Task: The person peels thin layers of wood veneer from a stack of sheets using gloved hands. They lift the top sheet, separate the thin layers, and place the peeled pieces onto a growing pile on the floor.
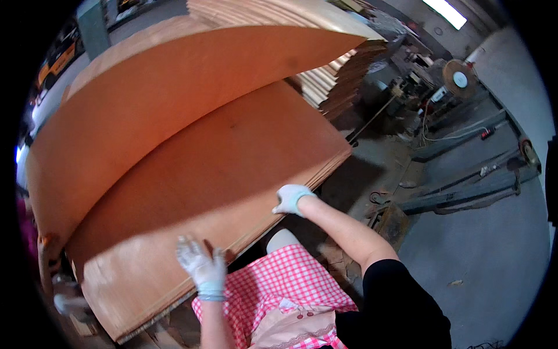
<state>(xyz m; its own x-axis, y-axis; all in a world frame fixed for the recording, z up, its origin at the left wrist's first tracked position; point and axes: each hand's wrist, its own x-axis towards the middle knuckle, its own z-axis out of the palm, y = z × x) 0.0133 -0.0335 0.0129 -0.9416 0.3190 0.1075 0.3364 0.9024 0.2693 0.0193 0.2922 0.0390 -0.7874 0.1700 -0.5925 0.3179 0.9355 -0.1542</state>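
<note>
The tall stack of thin reddish-brown veneer sheets (232,157) fills most of the view and serves as the landmark for everything else. Above the stack a single large flexible orange-brown veneer sheet (174,87) arches in the air, its near edge lifted clear of the stack's top and its far end bowed upward. Behind the stack, at its far side, stands a second pile of pale wooden sheets (325,75) with stepped edges. To the right of the stack the grey concrete floor (482,244) carries dark steel rails (465,195), and a round-faced machine (459,78) stands further right and beyond them. Just below the stack's near edge hangs a pink-and-white checked apron (285,279) worn by the person. The right hand (292,199), in a pale work glove, rests on the stack's near right corner edge, fingers curled over it in a light grip on the sheets. The left hand (203,264), also gloved and blurred, lies at the stack's near edge with fingers spread and released, touching the top sheet. At the stack's lower left corner another person's gloved hand (68,302) shows
</note>
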